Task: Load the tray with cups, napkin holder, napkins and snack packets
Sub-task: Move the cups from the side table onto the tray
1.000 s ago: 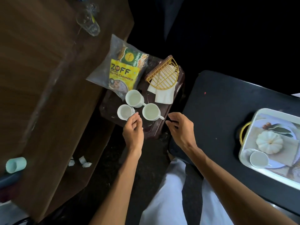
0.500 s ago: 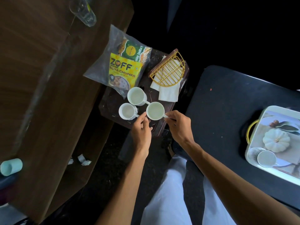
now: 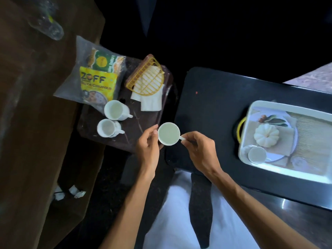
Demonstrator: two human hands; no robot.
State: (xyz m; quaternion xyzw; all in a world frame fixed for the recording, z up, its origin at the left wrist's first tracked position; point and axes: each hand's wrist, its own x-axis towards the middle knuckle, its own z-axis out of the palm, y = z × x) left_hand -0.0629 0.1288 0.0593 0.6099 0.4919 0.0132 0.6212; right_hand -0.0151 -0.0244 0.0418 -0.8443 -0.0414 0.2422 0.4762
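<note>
Head view: both hands, left (image 3: 147, 147) and right (image 3: 200, 151), hold 1 round glossy white cup (image 3: 168, 133).

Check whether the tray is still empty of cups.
No, one white cup already sits in the tray, at its near-left corner beside the pumpkin print.

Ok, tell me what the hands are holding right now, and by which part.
One white cup. The right hand pinches its handle; the left hand has its fingertips against the cup's side near the rim.
</note>
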